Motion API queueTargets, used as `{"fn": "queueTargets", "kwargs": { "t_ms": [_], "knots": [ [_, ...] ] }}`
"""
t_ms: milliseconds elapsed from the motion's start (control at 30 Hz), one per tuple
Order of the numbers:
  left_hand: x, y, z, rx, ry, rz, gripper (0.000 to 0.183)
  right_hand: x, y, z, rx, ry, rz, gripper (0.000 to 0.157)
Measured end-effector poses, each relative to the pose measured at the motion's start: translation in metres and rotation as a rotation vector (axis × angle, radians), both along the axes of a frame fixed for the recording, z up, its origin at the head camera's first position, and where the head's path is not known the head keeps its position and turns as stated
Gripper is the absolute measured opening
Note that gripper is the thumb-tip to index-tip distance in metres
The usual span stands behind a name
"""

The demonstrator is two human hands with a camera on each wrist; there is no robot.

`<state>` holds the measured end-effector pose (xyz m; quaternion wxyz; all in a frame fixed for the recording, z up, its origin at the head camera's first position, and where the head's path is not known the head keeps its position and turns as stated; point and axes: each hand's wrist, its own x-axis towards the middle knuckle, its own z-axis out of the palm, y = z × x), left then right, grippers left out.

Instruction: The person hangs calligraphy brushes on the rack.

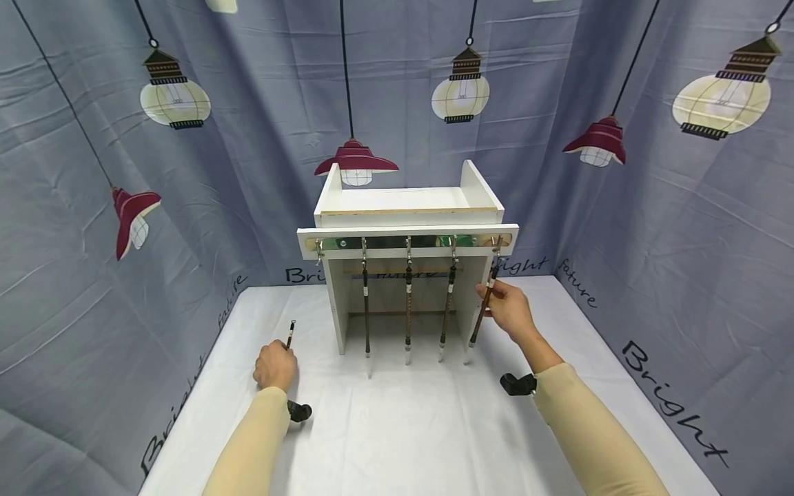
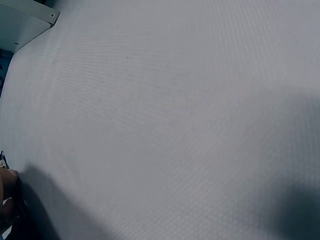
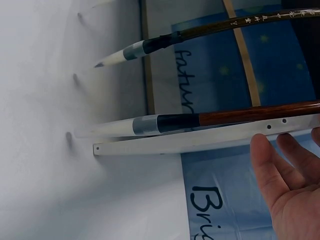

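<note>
My left hand (image 1: 275, 365) grips a slim dark rod (image 1: 291, 333), its light-banded end showing past the fingers, low over the table at the white stand's left. Only a sliver of this hand (image 2: 7, 185) enters the left wrist view. By the stand's right panel, my right hand (image 1: 510, 310) holds the rightmost hanging writing brush (image 1: 480, 313) partway up its handle. In the right wrist view that brush (image 3: 240, 117) has a reddish-brown handle and pale tip; fingers (image 3: 265, 155) extend beside the panel and the thumb is out of frame. Several similar brushes (image 1: 409, 300) hang to its left.
The white stand (image 1: 409, 219) has an open tray on top and a metal hook strip (image 1: 387, 242) across its front. Its leftmost hook (image 1: 319, 249) carries no brush. White cloth (image 1: 384, 427) covers the table; blue-grey printed curtains (image 1: 260, 138) surround it.
</note>
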<state>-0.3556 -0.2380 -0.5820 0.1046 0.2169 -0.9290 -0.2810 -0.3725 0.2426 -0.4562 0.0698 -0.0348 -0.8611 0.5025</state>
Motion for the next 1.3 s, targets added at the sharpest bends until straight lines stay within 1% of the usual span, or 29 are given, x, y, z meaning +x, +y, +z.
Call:
{"fn": "queueTargets", "kwargs": {
  "t_ms": [167,367,500,600,867,1067,1300],
  "knots": [
    [0.0,-0.001,0.001,0.01,-0.005,-0.001,0.021,0.001,-0.002,0.0,0.005,0.02,0.002,0.057],
    [0.002,-0.003,0.002,0.017,-0.008,-0.001,0.02,-0.001,-0.003,0.0,0.007,0.022,0.01,0.049],
    [0.001,-0.003,0.005,0.021,0.009,-0.011,0.021,-0.001,-0.003,0.002,0.013,0.03,0.008,0.051],
    [0.0,-0.003,0.008,0.024,0.024,-0.019,0.022,-0.001,-0.002,0.003,0.017,0.026,0.003,0.054],
    [-0.004,0.001,0.016,0.046,0.077,-0.027,0.026,-0.001,-0.001,0.002,0.006,0.018,0.001,0.053],
    [-0.004,0.008,0.028,0.083,0.113,-0.007,0.028,0.0,0.0,0.002,0.008,0.019,0.012,0.057],
    [-0.005,0.015,0.038,0.082,0.187,0.007,0.028,0.002,0.0,0.001,0.011,0.019,0.009,0.058]
  ]
}}
